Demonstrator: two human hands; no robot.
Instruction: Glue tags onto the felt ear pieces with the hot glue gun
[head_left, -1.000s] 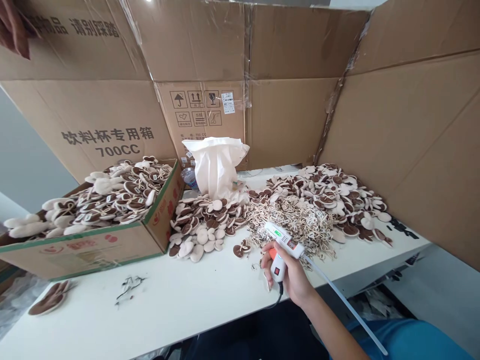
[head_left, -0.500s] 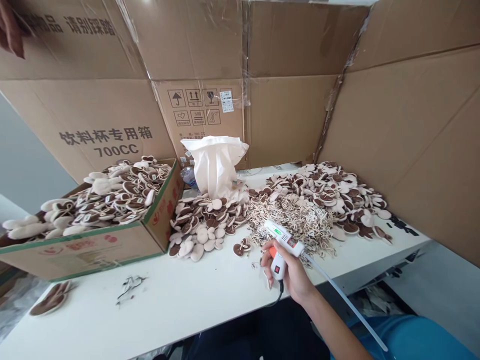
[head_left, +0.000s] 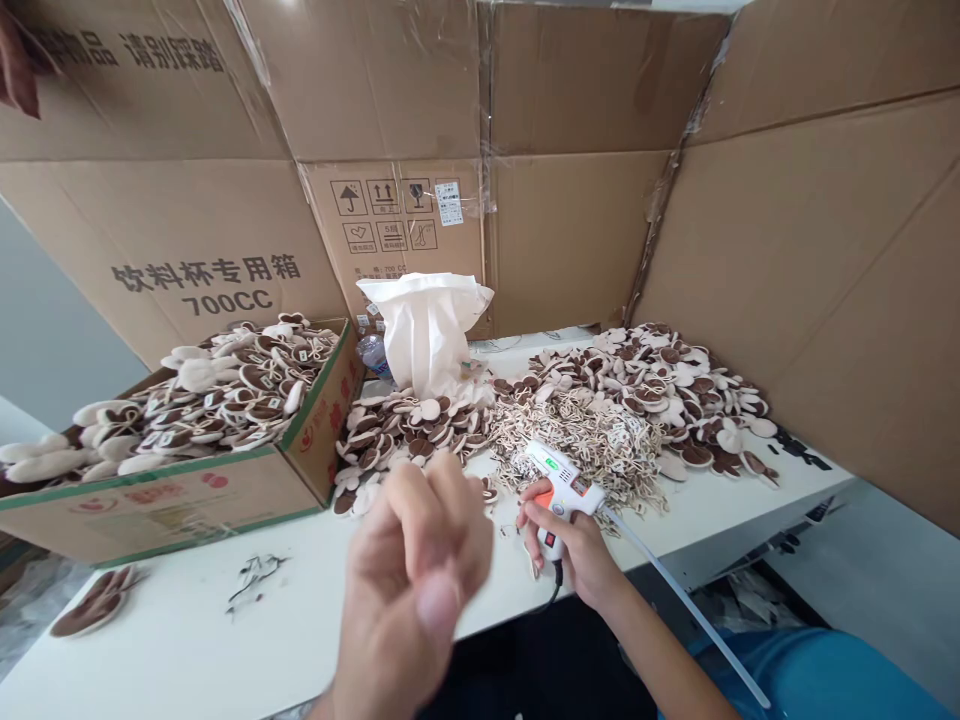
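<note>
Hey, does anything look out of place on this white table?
Thin dark scraps lie scattered like litter on the white table; a brown-and-cream fabric piece sits alone near its left end, possibly misplaced.

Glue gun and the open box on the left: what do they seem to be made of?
The glue gun looks like hard plastic, smooth and white, with an orange trigger. The box appears to be matte brown cardboard, judging by its thin printed walls.

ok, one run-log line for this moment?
right hand: holding glue gun | left hand: raised, fingers curled, blurred, contents unclear | near gun: pale cord pile | left: filled carton
</note>
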